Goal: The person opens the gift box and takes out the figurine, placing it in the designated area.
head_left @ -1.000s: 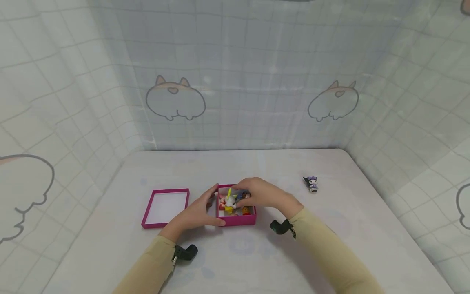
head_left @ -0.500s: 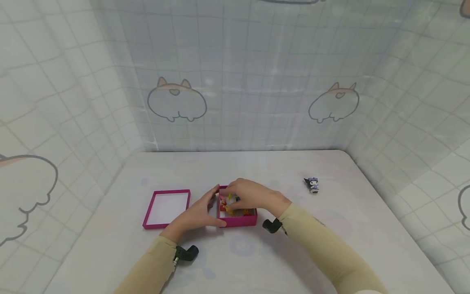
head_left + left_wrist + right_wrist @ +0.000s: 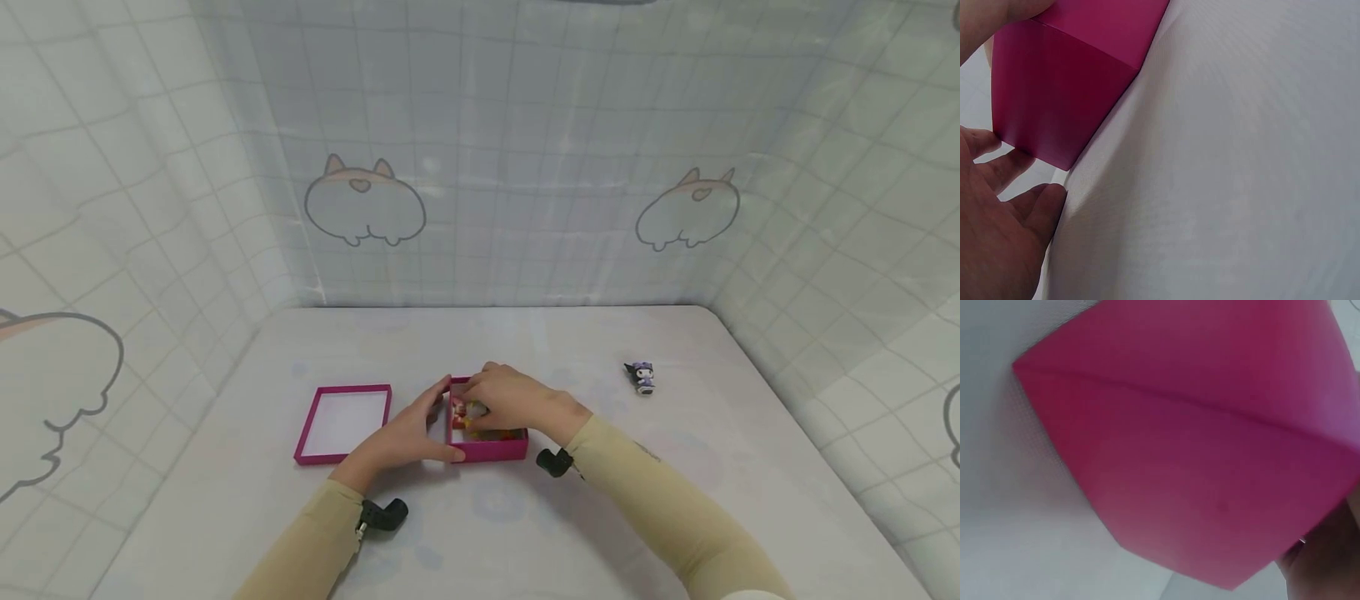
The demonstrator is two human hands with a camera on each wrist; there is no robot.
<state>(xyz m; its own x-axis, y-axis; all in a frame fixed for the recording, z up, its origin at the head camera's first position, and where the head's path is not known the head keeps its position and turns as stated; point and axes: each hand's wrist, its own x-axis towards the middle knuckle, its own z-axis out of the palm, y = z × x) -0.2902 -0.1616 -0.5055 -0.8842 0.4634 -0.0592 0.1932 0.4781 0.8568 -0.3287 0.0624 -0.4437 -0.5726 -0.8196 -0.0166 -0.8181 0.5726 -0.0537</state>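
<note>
A magenta box [image 3: 491,451] sits without its lid on the table, holding several small colourful figurines. My left hand [image 3: 403,437] grips the box's left end, thumb at the front corner and fingers at the back. Its side wall fills the upper left of the left wrist view. From the right my right hand [image 3: 517,402] reaches down inside, thumb and fingers pinching a white and yellow figurine [image 3: 476,409], mostly covered by the hand. A red and pink figurine [image 3: 459,414] lies beside it at the left wall. In the right wrist view the box wall [image 3: 1179,469] hides most of the hand.
The magenta-rimmed lid [image 3: 321,459] lies on the table left of the box, partly behind the left hand. A black, white and purple figurine [image 3: 642,378] stands far right. Tiled-pattern curtains [image 3: 525,208] surround the table.
My right hand has moved left and lower into the box with the white and yellow figurine, covering more of the contents. The left hand keeps its hold on the box.
</note>
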